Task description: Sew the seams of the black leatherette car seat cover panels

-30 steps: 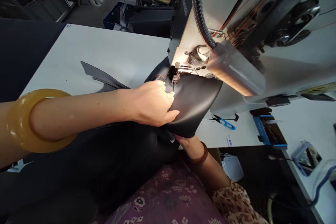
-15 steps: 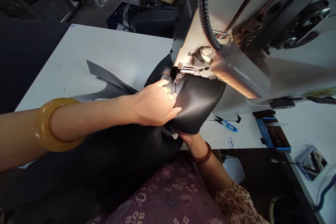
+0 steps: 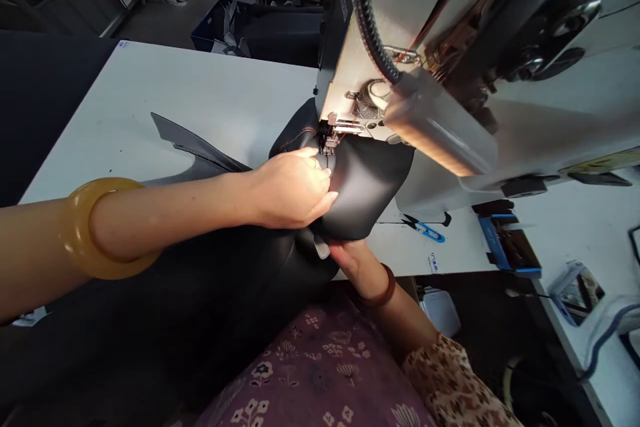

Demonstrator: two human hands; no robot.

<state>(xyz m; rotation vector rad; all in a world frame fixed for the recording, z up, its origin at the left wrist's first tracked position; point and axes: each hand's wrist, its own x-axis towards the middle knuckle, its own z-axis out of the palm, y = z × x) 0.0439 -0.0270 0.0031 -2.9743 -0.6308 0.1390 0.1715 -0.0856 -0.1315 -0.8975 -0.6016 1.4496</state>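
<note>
A black leather piece (image 3: 365, 187) with orange-red stitching (image 3: 293, 143) lies folded under the presser foot (image 3: 329, 138) of an industrial sewing machine (image 3: 440, 80). My left hand (image 3: 293, 190), with an amber bangle (image 3: 95, 227) on its forearm, grips the leather just beside the foot. My right hand (image 3: 350, 261), wearing a wooden bangle (image 3: 385, 287), reaches in from below, and the leather hides its fingers. Most of the leather's remaining bulk hangs off the table edge into my lap.
A white table (image 3: 200, 97) holds a second black leather piece (image 3: 195, 150) and blue-handled thread snips (image 3: 430, 232). A blue tray (image 3: 510, 247) stands to the right. The machine head fills the upper right. A blue crate (image 3: 215, 33) stands beyond the table.
The view has shifted slightly left and up. Both hands remain on the leather, and a little more stitching shows to the left of the presser foot.
</note>
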